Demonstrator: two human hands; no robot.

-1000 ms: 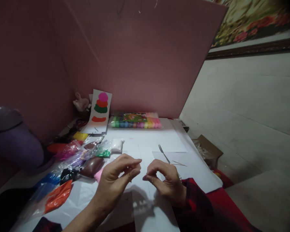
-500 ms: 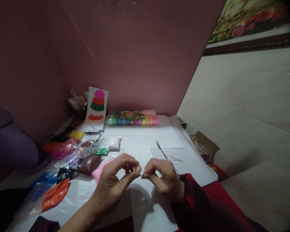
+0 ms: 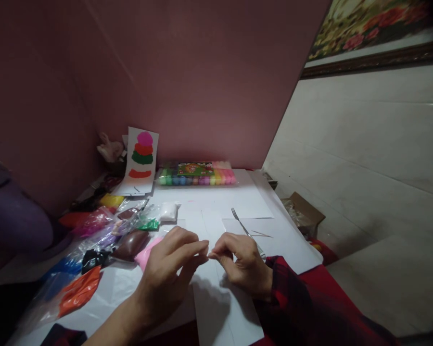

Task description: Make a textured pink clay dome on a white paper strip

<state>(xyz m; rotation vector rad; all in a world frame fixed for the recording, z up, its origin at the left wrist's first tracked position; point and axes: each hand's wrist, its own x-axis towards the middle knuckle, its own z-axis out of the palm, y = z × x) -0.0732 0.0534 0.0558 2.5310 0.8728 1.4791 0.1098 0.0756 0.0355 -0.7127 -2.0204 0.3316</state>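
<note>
- The orange packet (image 3: 80, 292) is lying on the tabletop's left side.
- The pink packet (image 3: 146, 254) is resting just beside the left hand.
- The left hand (image 3: 169, 271) is curling its fingers; whether it is gripping anything, I cannot tell.
- The right hand (image 3: 243, 264) is pinching thumb and fingertips together near the left fingertips; anything between them is too small to tell.
- The fork (image 3: 242, 225) is lying beyond the right hand.

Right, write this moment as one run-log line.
left hand: fingers bent; right hand: fingertips pinched, contents unclear; fork: beside right hand; pink packet: partly behind left hand
</note>
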